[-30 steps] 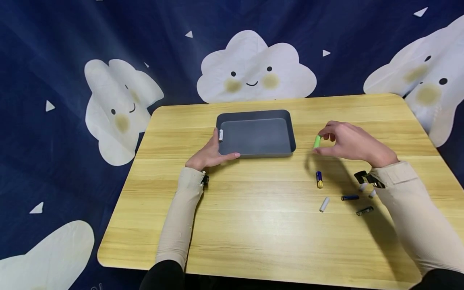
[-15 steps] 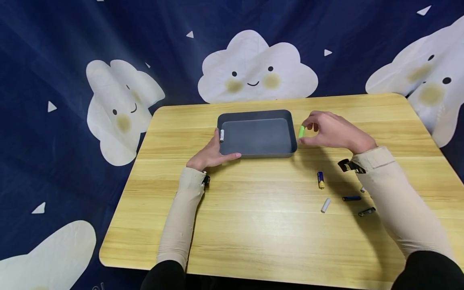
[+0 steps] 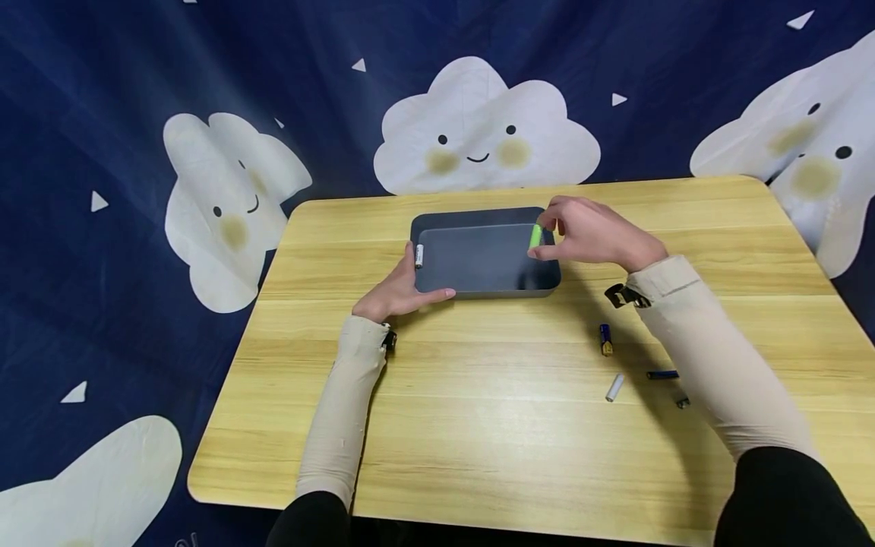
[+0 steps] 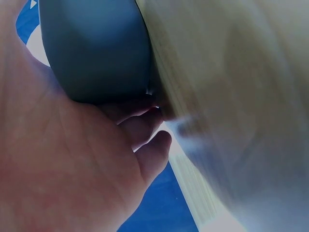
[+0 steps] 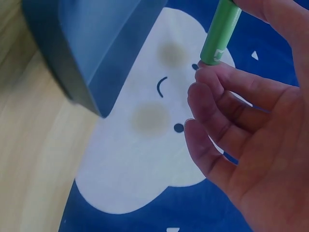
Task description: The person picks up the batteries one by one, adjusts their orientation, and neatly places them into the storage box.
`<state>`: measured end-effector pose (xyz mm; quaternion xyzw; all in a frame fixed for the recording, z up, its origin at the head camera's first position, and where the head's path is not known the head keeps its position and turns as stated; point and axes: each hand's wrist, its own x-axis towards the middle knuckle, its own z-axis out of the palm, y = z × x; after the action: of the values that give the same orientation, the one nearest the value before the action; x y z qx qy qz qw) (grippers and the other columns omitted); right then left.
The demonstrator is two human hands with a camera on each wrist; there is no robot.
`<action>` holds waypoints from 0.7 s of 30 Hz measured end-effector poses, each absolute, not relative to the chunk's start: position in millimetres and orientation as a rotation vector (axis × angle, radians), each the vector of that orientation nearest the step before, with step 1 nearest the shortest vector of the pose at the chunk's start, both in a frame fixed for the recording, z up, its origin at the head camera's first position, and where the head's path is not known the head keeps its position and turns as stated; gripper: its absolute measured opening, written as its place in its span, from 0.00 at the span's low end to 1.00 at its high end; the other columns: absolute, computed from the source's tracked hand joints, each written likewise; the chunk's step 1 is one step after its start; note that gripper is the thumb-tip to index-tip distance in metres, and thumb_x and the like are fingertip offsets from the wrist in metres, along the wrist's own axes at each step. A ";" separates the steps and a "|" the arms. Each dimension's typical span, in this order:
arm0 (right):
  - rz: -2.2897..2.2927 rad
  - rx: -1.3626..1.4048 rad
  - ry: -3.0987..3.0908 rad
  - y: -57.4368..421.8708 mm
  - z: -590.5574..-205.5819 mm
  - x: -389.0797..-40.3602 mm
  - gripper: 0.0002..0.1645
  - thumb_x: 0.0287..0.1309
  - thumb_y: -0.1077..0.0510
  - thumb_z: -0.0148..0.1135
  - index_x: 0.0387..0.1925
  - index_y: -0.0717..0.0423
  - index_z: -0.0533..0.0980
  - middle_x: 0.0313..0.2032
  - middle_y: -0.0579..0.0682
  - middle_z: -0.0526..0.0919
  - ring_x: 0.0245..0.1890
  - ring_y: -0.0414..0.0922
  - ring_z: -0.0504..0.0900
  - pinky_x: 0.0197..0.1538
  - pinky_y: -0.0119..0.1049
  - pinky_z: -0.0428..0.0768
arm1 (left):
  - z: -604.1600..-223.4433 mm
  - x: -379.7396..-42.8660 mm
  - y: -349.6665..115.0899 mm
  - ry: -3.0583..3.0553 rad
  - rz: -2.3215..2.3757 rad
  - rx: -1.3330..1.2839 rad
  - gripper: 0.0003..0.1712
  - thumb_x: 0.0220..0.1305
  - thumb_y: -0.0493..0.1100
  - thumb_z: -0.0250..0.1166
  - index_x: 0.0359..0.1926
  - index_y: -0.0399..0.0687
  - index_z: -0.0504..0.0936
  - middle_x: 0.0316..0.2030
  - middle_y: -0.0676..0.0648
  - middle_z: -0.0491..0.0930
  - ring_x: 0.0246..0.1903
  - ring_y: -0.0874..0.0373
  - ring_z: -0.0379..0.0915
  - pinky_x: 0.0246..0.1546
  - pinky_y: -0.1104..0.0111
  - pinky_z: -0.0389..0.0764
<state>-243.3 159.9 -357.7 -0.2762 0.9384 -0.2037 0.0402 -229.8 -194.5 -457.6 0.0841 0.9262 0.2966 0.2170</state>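
A green battery (image 3: 535, 236) is pinched endwise between the thumb and a finger of my right hand (image 3: 591, 233). In the head view it is held above the right end of a grey tray (image 3: 485, 294). The right wrist view shows the green battery (image 5: 220, 34) too, with the other fingers (image 5: 205, 108) loosely bent below it. My left hand (image 3: 396, 292) rests against the tray's front left corner, thumb stretched along the front wall and fingers along the left side. A white battery (image 3: 419, 256) lies inside the tray at its left end.
On the wooden table (image 3: 444, 425), front right, lie a blue and gold battery (image 3: 605, 339), a white battery (image 3: 614, 387), a dark blue battery (image 3: 661, 374) and a dark battery (image 3: 683, 403) partly hidden by the right sleeve. A blue cloud-patterned curtain (image 3: 328, 99) hangs behind.
My right hand has carried the green battery leftward, from the table right of the tray to above the tray's right end. My left hand and the tray stay put.
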 end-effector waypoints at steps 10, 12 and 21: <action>-0.585 -0.945 2.851 128.2 -360.3 -267.0 0.17 0.58 0.42 0.74 0.28 0.49 0.81 0.34 0.51 0.75 0.33 0.47 0.71 0.38 0.40 0.71 | -458.5 -230.4 -195.6 2.557 0.838 0.238 0.83 0.49 0.86 0.64 0.79 0.61 0.14 0.84 0.51 0.25 0.84 0.50 0.32 0.82 0.49 0.52; -0.581 -0.945 2.844 121.1 -360.6 -272.0 0.17 0.58 0.42 0.74 0.30 0.50 0.82 0.35 0.52 0.76 0.34 0.48 0.72 0.38 0.40 0.72 | -458.8 -230.5 -195.7 2.563 0.840 0.243 0.83 0.49 0.86 0.64 0.79 0.62 0.14 0.84 0.51 0.25 0.84 0.50 0.33 0.82 0.49 0.52; -0.611 -0.924 2.800 93.8 -368.0 -290.7 0.25 0.58 0.42 0.74 0.45 0.58 0.85 0.43 0.56 0.80 0.40 0.50 0.75 0.46 0.45 0.76 | -458.9 -230.0 -195.7 2.567 0.855 0.226 0.82 0.50 0.84 0.66 0.80 0.59 0.15 0.84 0.51 0.26 0.84 0.51 0.35 0.81 0.50 0.54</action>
<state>-290.7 93.8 -368.0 -0.3062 0.9279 -0.2025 0.0650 -230.0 -195.7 -458.9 0.0815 0.9240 0.3076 0.2118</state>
